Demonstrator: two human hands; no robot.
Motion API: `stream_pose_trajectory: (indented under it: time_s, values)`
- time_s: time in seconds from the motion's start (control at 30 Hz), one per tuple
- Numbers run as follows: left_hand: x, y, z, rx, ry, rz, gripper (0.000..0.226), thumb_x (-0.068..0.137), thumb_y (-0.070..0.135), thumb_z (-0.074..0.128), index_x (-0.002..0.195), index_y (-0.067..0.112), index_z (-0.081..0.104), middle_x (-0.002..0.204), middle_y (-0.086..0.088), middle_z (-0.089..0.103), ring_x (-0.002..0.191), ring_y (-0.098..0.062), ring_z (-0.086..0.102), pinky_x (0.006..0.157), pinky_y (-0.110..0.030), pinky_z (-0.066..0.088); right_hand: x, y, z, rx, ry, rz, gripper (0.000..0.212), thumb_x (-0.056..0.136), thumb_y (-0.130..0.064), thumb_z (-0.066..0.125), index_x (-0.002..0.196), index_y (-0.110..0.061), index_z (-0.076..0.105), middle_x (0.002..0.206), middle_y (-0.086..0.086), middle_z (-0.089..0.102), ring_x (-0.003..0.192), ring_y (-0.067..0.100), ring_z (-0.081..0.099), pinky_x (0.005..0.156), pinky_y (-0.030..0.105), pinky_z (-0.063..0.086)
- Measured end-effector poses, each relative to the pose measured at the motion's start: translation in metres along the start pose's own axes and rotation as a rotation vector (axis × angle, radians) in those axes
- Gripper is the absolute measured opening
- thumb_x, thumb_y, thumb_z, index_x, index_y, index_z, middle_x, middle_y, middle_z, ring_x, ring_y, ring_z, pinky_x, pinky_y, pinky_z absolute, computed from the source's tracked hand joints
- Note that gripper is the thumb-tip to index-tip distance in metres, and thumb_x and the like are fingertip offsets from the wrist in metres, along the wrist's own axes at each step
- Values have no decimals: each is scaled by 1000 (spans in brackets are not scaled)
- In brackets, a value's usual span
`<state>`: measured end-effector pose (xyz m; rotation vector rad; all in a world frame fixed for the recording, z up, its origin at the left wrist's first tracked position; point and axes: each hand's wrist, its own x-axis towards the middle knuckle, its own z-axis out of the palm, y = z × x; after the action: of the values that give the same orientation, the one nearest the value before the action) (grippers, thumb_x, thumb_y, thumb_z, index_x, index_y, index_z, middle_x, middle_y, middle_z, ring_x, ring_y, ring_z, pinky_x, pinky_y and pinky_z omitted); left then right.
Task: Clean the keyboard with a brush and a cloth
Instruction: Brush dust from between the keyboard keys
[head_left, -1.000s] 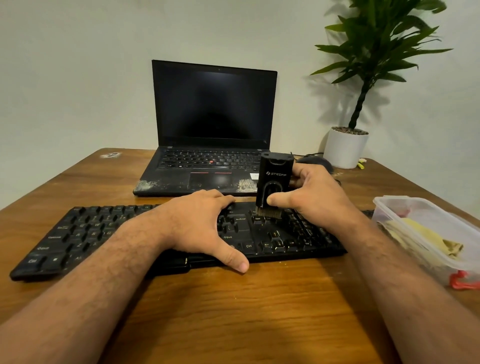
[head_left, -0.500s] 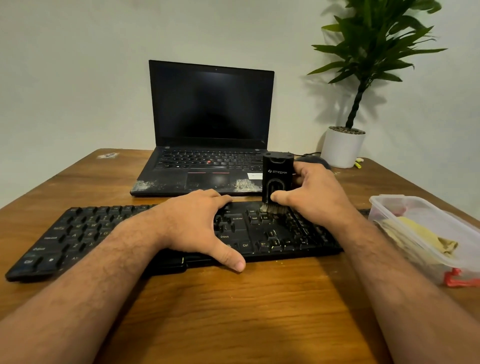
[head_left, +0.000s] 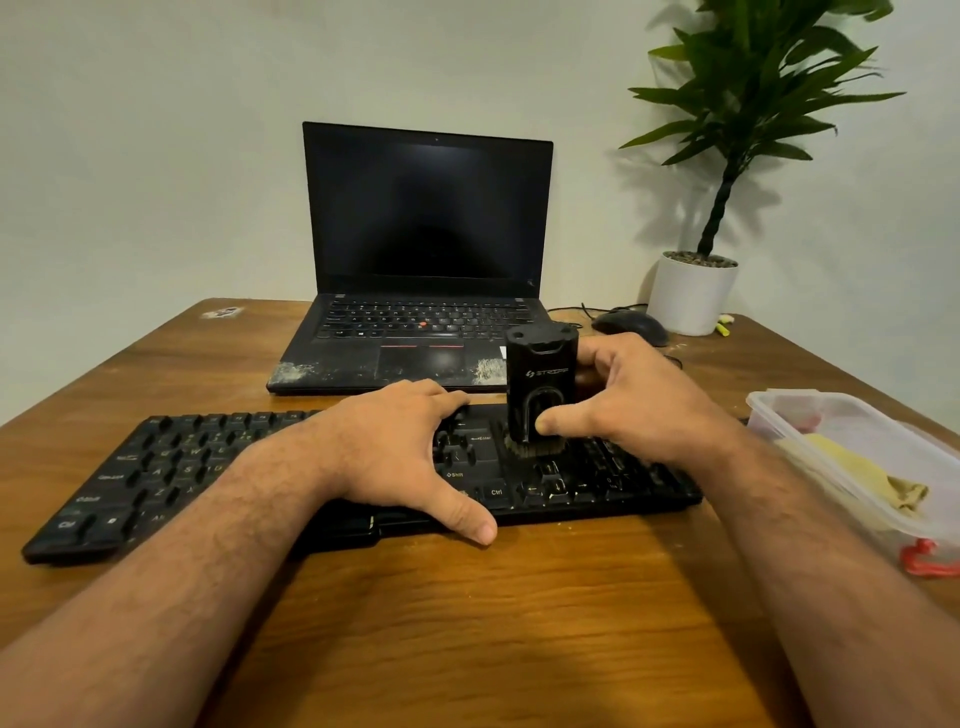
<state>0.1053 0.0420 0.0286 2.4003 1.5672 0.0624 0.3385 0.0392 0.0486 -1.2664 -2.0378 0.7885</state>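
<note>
Keyboard: the black keyboard (head_left: 218, 467) lies on the worktop (head_left: 467, 623) with its long axis running left to right, near edge toward me and its left end angled a little nearer.
Brush: the black block brush (head_left: 540, 387) stands upright on the right-hand part of the keyboard, bristles down and touching the keys just right of the Enter key, above the arrow cluster.
Right hand: my right hand (head_left: 631, 402) grips the brush, thumb on its near face and fingers wrapped round the far side.
Left hand: my left hand (head_left: 400, 447) rests spread and relaxed on the keys just left of the brush, thumb hooked over the near edge of the keyboard, holding nothing; I judge it is steadying the board.
Key relation: the unbrushed stretch I can see lies mostly to the left, under and beyond my left hand, so I judge the next strokes travel along the long axis and the left hand must give way; the right hand is the one on the tool.
Cloth: a yellow cloth (head_left: 857, 470) sits in the clear plastic tub (head_left: 769, 410) at the right edge of the worktop, nearer my right hand and well apart from the keyboard.
Writing: white lettering on the brush, roughly "STRIFF" though too blurred to be sure; keycaps legible as "Enter", "Shift", "Ctrl".
Behind: an open laptop (head_left: 426, 249) with a dark screen and dusty palm rest stands beyond the keyboard.
</note>
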Motion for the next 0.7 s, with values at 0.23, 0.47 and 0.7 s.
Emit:
stream_pose_trajectory:
  time_s: [0.23, 0.47, 0.7]
  values:
    - [0, 1, 0, 24, -8, -2, 148, 29, 96, 60, 155, 30, 20, 146, 18, 37, 132, -7, 36, 114, -40, 36, 16, 3, 24, -141, 247, 25, 51, 77, -22, 84, 123, -32, 67, 106, -15, 73, 98, 0, 66, 87, 23, 54]
    - [-1, -2, 1, -13, -2, -21, 147, 31, 93, 66, 155, 32, 18, 145, 18, 36, 133, -8, 37, 113, -41, 38, 2, 3, -3, 26, 22, 85, 40, 75, -3, 83, 99, -32, 72, 90, -16, 77, 85, -2, 72, 71, 10, 51]
    - [0, 1, -1, 19, -26, -14, 147, 31, 95, 63, 156, 33, 14, 151, 17, 33, 135, -8, 35, 115, -40, 36, 9, 13, -3, -15, 248, 109, 46, 74, -13, 86, 115, -28, 71, 94, -16, 76, 88, -3, 71, 87, 23, 55]
